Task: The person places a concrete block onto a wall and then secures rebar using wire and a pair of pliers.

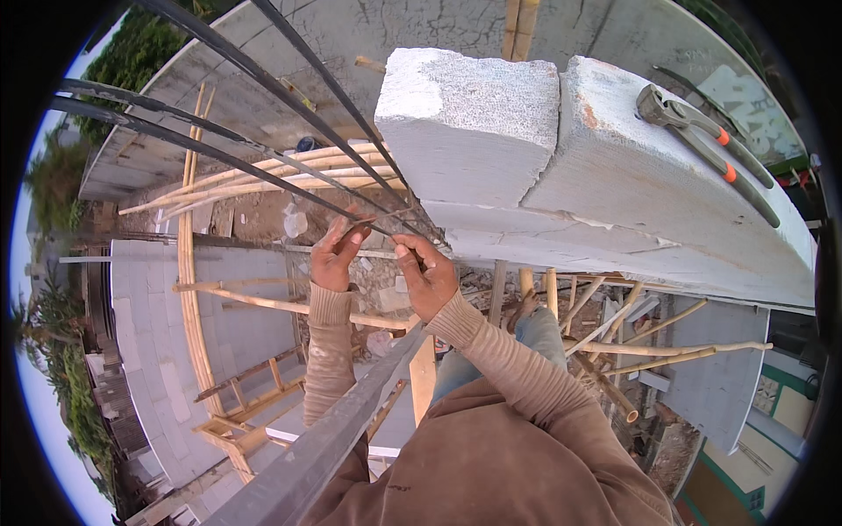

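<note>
Both my hands are closed in a pinch beside the lower ends of several dark steel reinforcing bars (254, 88). My left hand (333, 254) has thumb and fingertips on a thin piece of wire (382, 230), close to the bars. The wire's other end meets the thumb and forefinger of my right hand (427, 276), a little to the right and nearer me. Just beyond my right hand rises a wall of pale blocks (474, 158). On its top, apart from both hands, lie end-cutting pincers (702, 140) with dark handles and orange bands.
Bamboo poles (189, 298) stand and cross at left, with more poles (631, 351) below the wall at right. A grey beam (351, 421) slants up near my left arm. Far below are rubble ground (381, 294) and a lower block wall (149, 333).
</note>
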The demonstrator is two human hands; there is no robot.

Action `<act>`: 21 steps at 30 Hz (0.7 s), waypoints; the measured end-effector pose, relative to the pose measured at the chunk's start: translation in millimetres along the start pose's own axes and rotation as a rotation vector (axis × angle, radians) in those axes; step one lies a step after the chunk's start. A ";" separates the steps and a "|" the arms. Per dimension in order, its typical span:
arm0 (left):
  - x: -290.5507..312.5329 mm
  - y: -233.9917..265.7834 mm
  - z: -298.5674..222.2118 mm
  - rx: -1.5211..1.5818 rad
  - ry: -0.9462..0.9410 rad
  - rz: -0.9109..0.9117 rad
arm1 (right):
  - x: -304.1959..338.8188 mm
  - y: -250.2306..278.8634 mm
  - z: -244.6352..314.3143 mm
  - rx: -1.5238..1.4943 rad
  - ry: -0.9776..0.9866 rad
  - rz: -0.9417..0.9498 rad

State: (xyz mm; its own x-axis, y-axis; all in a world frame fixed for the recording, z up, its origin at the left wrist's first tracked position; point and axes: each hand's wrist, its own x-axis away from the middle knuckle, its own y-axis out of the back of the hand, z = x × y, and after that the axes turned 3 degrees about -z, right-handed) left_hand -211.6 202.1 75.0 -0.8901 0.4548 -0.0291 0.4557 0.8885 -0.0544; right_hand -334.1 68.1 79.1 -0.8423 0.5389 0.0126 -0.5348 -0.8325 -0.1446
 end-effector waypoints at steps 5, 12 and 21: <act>4.4 -4.3 1.8 0.253 0.007 -0.087 | -9.1 -16.6 -6.3 -0.140 -0.171 0.035; -3.8 -1.5 3.4 0.344 0.116 -0.094 | -21.6 -30.8 -9.0 -0.284 -0.351 0.050; -8.3 -1.7 7.0 0.371 0.177 -0.108 | -32.8 -31.4 13.0 -0.025 -0.191 0.000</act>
State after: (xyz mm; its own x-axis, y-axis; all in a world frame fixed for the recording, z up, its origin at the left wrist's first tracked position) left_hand -205.0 196.4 68.4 -0.9045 0.3925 0.1669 0.3002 0.8639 -0.4044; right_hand -290.6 74.9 96.1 -0.8408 0.5030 0.1999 -0.5353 -0.8276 -0.1688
